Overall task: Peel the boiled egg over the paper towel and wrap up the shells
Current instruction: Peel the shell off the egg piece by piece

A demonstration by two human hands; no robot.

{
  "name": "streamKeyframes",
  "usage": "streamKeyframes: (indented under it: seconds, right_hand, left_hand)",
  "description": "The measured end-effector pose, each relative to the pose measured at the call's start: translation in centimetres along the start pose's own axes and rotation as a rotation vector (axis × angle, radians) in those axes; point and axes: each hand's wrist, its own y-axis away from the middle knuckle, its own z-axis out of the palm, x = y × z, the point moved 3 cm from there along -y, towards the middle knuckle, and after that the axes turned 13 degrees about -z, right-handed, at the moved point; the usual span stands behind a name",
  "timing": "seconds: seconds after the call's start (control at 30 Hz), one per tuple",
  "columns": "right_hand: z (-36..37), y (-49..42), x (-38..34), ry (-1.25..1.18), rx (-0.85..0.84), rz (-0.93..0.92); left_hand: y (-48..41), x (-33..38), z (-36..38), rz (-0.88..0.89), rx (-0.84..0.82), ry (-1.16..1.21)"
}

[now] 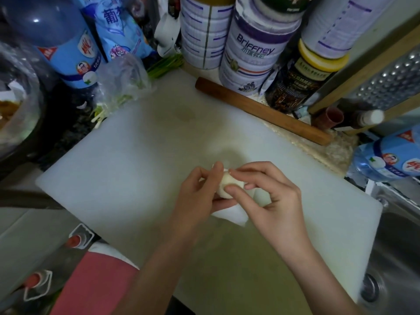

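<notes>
Left hand (pixel 197 192) grips the egg (pixel 227 186) from 9 o'clock, right hand (pixel 272 196) pinches it from 3 o'clock, just above the paper towel (pixel 231 215) on the white cutting board (pixel 136 167), rolling pin (pixel 261 110) at 1 o'clock.

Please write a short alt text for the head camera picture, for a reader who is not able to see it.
A person holds a pale boiled egg over a white paper towel on a white cutting board: the left hand grips it, the right hand pinches it. Tins, bottles and a wooden rolling pin stand behind.
</notes>
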Motion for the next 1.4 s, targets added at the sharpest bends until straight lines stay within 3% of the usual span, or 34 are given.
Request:
streamKeyframes:
  seconds: [0.17,0.37,0.47,0.63,0.73,1.23,1.4]
  right_hand:
    - [-0.2,-0.2,0.7,-0.234,0.155,0.128]
    - [0.0,-0.2,1.4,-0.274,0.161,0.302]
    - [-0.4,-0.8,1.4,-0.325,0.071,0.341]
    - [-1.6,-2.2,0.7,-0.373,-0.133,0.289]
    - [-1.9,-2.3,0.2,-0.313,-0.172,0.244]
    - [-0.7,-1.0,-1.3,-0.002,-0.104,0.063]
    - [0.5,-0.7,-0.8,-0.188,0.025,0.158]
  left_hand:
    - [0.8,0.1,-0.6,-0.032,-0.216,0.074]
    - [0.8,0.0,-0.9,0.034,-0.173,-0.165]
    - [0.7,0.3,-1.2,0.054,-0.203,-0.227]
    - [0.8,1.0,-2.1,0.083,-0.268,-0.234]
    - [0.6,1.2,-2.5,0.072,-0.285,-0.232]
    - [0.6,1.0,-2.1,0.018,-0.380,-0.190]
    - [0.6,0.6,-2.3,0.021,-0.380,-0.203]
